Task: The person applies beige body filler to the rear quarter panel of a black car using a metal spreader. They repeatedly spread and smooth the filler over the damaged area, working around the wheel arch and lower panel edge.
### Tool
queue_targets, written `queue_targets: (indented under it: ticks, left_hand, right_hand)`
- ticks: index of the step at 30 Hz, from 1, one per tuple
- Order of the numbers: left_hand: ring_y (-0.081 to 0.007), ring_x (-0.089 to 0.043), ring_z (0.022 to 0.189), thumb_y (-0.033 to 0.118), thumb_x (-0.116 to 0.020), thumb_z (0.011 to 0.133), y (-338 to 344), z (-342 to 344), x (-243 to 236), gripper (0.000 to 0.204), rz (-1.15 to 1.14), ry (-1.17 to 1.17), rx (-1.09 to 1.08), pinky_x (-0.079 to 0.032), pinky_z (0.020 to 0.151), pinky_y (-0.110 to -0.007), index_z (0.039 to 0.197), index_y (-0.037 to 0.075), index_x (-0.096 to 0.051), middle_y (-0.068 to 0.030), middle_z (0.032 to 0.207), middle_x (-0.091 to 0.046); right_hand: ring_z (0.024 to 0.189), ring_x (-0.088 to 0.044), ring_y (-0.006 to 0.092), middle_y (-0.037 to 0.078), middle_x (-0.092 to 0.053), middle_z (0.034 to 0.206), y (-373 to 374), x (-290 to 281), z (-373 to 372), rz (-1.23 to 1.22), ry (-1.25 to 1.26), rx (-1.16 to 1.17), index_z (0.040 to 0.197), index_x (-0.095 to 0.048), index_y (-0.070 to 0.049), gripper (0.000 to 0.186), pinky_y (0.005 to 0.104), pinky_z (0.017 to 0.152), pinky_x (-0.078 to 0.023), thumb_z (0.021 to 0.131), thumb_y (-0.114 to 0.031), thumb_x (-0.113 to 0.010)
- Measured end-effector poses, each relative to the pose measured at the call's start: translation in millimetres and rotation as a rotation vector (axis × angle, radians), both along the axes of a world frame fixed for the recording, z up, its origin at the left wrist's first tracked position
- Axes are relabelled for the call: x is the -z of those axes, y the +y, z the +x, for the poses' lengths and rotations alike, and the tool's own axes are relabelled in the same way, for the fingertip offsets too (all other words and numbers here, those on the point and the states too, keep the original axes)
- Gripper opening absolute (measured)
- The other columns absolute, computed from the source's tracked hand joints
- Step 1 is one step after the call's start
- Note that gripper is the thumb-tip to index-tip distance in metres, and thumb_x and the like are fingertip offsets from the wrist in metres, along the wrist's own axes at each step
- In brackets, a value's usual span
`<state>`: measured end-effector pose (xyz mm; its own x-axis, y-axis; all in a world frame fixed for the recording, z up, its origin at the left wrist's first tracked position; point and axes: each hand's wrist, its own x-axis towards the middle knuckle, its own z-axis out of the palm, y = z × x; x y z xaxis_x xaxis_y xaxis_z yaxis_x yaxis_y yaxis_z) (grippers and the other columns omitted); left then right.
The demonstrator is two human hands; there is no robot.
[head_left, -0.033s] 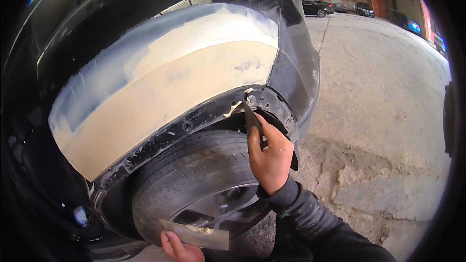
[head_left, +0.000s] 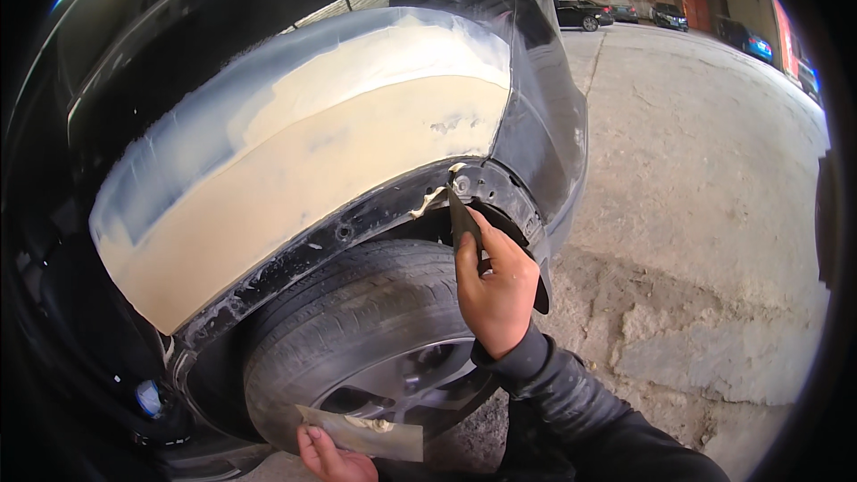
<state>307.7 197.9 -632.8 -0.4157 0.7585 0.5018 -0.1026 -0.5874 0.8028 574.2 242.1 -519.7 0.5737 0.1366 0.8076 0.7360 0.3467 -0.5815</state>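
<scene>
My right hand (head_left: 502, 295) is closed on a dark putty spreader (head_left: 463, 228), its tip at the rear of the black wheel arch edge (head_left: 357, 219). Cream putty (head_left: 428, 203) clings in a ragged strip beside that tip, with a small dab just above. Low in the view, my left hand (head_left: 332, 461) grips a flat grey putty plate (head_left: 397, 443) by its left end, in front of the wheel. A lump of cream putty (head_left: 370, 424) lies along the plate's upper edge. Above the arch, the car's fender panel (head_left: 312, 165) carries smooth beige filler, bordered by grey-blue sanded paint.
The tyre (head_left: 348, 286) and its spoked wheel fill the space beneath the arch. A dark bumper (head_left: 549, 134) adjoins the filled panel on the right. Rough, cracked concrete (head_left: 687, 214) stretches away to the right, with parked cars (head_left: 585, 13) by a building far off.
</scene>
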Motion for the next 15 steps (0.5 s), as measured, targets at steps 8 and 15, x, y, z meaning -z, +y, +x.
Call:
queue_targets:
  ticks: [8, 15]
  left_hand:
    - [-0.0384, -0.066, 0.104, 0.001, -0.062, 0.097, 5, -2, 19, 0.026, 0.101, 0.156, -0.109, -0.052, 0.095, -0.041, 0.119, -0.013, -0.066, -0.0343, 0.118, -0.065]
    - [-0.0345, -0.066, 0.105, 0.008, -0.062, 0.100, -9, 8, -3, 0.030, -0.013, 0.023, 0.005, -0.052, 0.093, -0.039, 0.115, -0.017, -0.065, -0.0312, 0.118, -0.066]
  right_hand:
    - [0.066, -0.064, 0.0243, 0.014, -0.072, 0.089, 0, -8, -6, -0.036, -0.155, 0.118, 0.114, -0.071, 0.001, 0.030, 0.0332, 0.060, -0.051, 0.084, 0.002, -0.069]
    - [0.073, -0.067, 0.0235, 0.014, -0.075, 0.099, -3, -10, -10, -0.061, -0.290, 0.165, 0.112, -0.072, 0.002, 0.033, 0.0335, 0.066, -0.055, 0.079, 0.005, -0.069]
